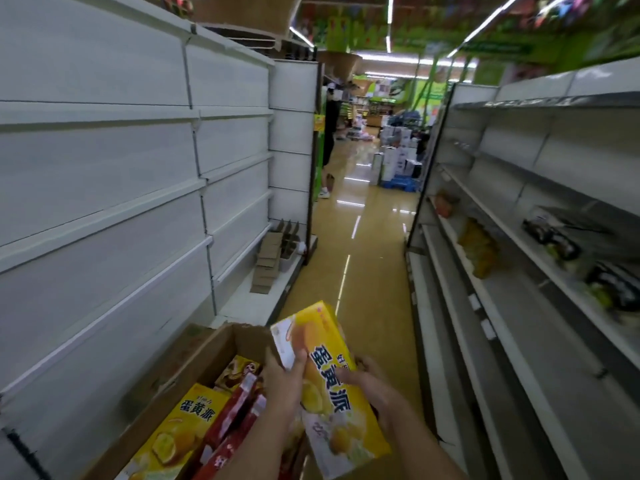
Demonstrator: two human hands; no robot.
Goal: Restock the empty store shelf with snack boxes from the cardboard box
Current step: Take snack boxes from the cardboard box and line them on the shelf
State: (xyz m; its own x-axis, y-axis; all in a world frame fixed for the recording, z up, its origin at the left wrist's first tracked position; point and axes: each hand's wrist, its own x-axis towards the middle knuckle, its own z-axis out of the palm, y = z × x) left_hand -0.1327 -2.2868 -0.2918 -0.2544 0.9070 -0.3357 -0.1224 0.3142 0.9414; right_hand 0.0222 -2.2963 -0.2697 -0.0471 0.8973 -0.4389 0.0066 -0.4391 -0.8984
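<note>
White store shelves [104,188] line the left of the aisle, their boards bare; the shelves on the right [519,237] carry a few blurred packets. Low at the left stands the open cardboard box [166,403], with a yellow box [180,434] and red boxes [235,420] lying inside. Above its right edge both hands hold a yellow snack box [332,386], its long axis running away from the person, far end tipped up toward the aisle. The left hand [284,382] grips its left edge, fingers clamped; the right hand [374,389] cups the right side, fingers closed on it.
</note>
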